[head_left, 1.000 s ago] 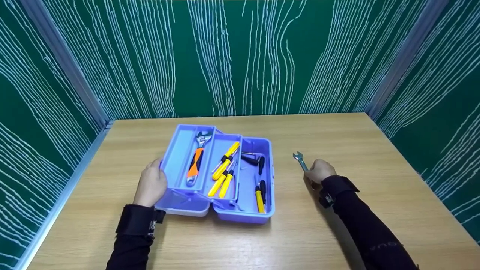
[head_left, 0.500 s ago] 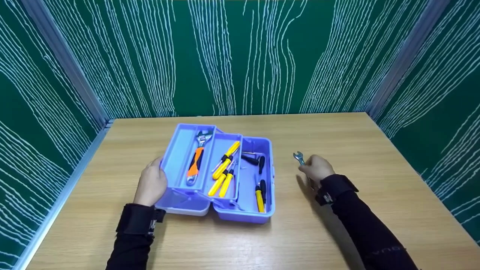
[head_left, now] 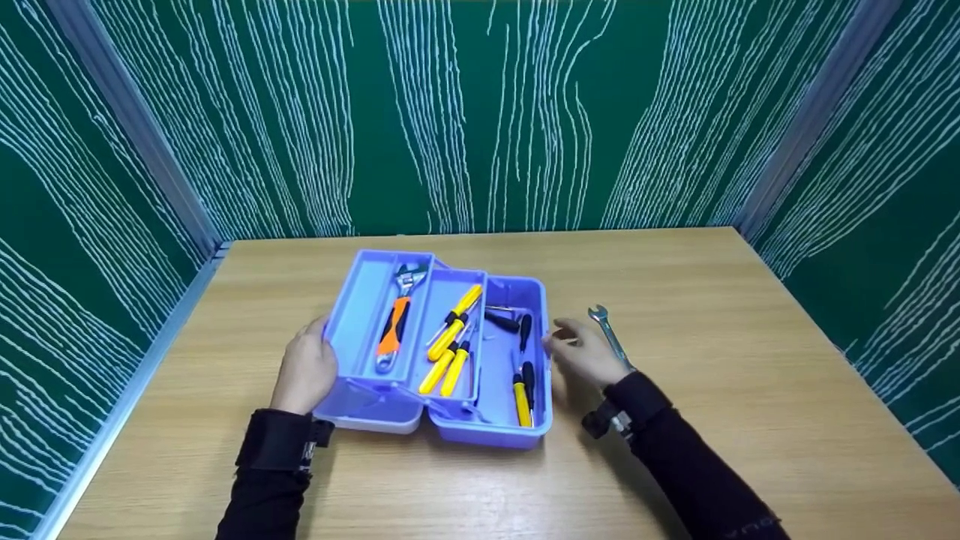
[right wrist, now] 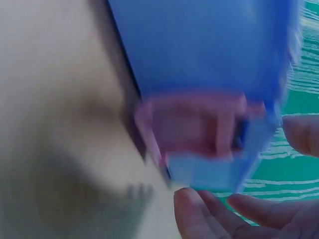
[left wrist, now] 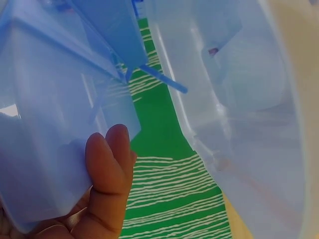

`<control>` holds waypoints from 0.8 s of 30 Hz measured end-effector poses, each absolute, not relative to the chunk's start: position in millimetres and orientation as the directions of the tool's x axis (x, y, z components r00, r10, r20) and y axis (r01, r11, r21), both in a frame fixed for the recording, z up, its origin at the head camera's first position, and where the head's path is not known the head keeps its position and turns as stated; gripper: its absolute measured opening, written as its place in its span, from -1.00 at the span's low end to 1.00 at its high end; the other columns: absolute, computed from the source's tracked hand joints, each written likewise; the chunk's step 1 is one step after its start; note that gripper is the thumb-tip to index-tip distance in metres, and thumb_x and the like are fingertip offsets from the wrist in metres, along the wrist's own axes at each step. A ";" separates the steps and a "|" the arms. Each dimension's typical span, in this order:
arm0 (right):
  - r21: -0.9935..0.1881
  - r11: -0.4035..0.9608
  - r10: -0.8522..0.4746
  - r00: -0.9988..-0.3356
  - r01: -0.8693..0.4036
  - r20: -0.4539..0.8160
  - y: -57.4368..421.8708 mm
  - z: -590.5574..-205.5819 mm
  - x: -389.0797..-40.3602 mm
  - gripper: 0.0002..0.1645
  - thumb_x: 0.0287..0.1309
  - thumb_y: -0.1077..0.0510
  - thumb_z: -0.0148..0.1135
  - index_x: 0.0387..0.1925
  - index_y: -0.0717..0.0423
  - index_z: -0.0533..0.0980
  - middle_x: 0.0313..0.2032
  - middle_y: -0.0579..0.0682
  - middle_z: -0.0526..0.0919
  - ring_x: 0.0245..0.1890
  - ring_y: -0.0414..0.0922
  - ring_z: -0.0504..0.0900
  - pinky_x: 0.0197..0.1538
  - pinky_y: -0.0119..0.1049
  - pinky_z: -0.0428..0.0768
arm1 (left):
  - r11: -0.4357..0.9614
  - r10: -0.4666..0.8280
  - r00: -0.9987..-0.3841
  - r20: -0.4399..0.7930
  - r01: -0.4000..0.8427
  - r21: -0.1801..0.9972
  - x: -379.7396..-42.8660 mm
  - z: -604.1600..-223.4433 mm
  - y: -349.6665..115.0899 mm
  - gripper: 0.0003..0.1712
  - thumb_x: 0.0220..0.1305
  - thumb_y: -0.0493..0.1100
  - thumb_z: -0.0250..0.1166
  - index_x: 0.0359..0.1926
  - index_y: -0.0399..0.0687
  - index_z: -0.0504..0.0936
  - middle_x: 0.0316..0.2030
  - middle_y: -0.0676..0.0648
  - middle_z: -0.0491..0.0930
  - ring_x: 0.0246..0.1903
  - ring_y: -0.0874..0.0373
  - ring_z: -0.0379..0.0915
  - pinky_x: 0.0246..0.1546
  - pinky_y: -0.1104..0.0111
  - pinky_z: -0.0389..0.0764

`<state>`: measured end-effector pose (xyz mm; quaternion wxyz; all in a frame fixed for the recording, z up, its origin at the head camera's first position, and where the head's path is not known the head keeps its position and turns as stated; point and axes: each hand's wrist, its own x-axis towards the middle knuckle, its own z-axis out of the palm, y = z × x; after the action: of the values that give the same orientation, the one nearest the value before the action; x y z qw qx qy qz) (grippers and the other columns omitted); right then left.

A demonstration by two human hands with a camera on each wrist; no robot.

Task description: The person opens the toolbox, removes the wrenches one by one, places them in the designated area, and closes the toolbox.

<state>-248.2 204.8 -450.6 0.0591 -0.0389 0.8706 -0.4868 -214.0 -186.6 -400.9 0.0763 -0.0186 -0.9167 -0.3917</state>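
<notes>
A blue-purple toolbox (head_left: 491, 439) stands opened on the wooden table, its stepped trays spread to the left. My left hand (head_left: 306, 367) grips the outer wall of the upper tray (head_left: 360, 311); in the left wrist view its fingers (left wrist: 107, 169) curl against translucent plastic. At the box's right wall is my right hand (head_left: 589, 352), fingers loosely spread and holding nothing. The right wrist view shows fingertips near the wall and its pink latch (right wrist: 194, 127). An open-end wrench (head_left: 609, 334) lies on the table just beyond the right hand, its lower end hidden by the wrist.
An adjustable wrench (head_left: 394, 322) with orange-black grips lies in the upper tray. Several yellow-handled screwdrivers (head_left: 454, 371) fill the middle tray. The deep compartment holds black-handled tools (head_left: 525, 330) and a yellow-handled screwdriver (head_left: 521, 401). Green walls (head_left: 525, 150) with white lines enclose the table.
My right hand has let go of the open-end wrench, leaving it on the table, and moved left to the toolbox's right wall. The left hand keeps its grip on the tray.
</notes>
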 end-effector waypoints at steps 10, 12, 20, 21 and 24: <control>-0.864 0.501 -0.139 -0.990 -0.045 -0.029 180.1 -461.7 -238.2 -0.35 0.29 0.18 0.16 0.32 0.42 0.28 0.11 0.37 0.54 0.05 0.19 0.61 0.09 -0.06 0.63 | 0.709 -0.036 -0.982 0.183 0.104 0.697 -211.5 -403.0 -189.1 -0.46 0.37 -0.43 -0.17 0.33 -0.58 0.22 0.24 -0.56 0.33 0.27 -0.40 0.29 0.33 -0.10 0.30; -0.864 0.502 -0.138 -0.990 -0.051 -0.022 179.6 -462.0 -237.6 -0.36 0.28 0.20 0.15 0.31 0.43 0.28 0.11 0.39 0.55 0.05 0.19 0.61 0.09 -0.06 0.63 | 0.709 -0.039 -0.982 0.186 0.104 0.697 -211.5 -403.2 -189.2 -0.46 0.36 -0.42 -0.16 0.33 -0.58 0.23 0.24 -0.56 0.33 0.27 -0.40 0.28 0.34 -0.09 0.30; -0.869 0.493 -0.142 -0.989 -0.031 -0.045 182.0 -462.3 -235.7 -0.35 0.28 0.22 0.13 0.33 0.43 0.26 0.12 0.38 0.55 0.09 0.17 0.60 0.13 -0.07 0.61 | 0.721 -0.024 -0.985 0.171 0.102 0.686 -210.8 -393.1 -186.4 -0.43 0.38 -0.30 -0.08 0.35 -0.53 0.23 0.26 -0.53 0.33 0.26 -0.37 0.31 0.32 -0.10 0.32; -0.872 0.490 -0.145 -0.988 -0.029 -0.049 182.6 -462.2 -235.7 -0.34 0.28 0.22 0.12 0.34 0.43 0.25 0.12 0.39 0.54 0.09 0.17 0.59 0.14 -0.06 0.61 | 0.726 -0.021 -0.984 0.179 0.108 0.680 -210.4 -389.8 -185.2 -0.42 0.38 -0.28 -0.06 0.35 -0.51 0.24 0.27 -0.52 0.33 0.27 -0.36 0.30 0.33 -0.10 0.30; -0.875 0.485 -0.145 -0.988 -0.020 -0.058 184.1 -461.1 -235.3 -0.32 0.28 0.22 0.11 0.35 0.44 0.23 0.14 0.40 0.53 0.11 0.18 0.58 0.16 -0.05 0.60 | 0.738 0.000 -0.980 0.197 0.133 0.661 -209.9 -376.1 -178.3 -0.38 0.38 -0.21 0.02 0.38 -0.45 0.22 0.31 -0.47 0.29 0.31 -0.32 0.24 0.36 -0.10 0.24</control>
<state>-235.3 184.1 -461.1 0.0619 -0.0483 0.8593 -0.5054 -209.9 -178.3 -376.1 0.0923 -0.0360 -0.9277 -0.3598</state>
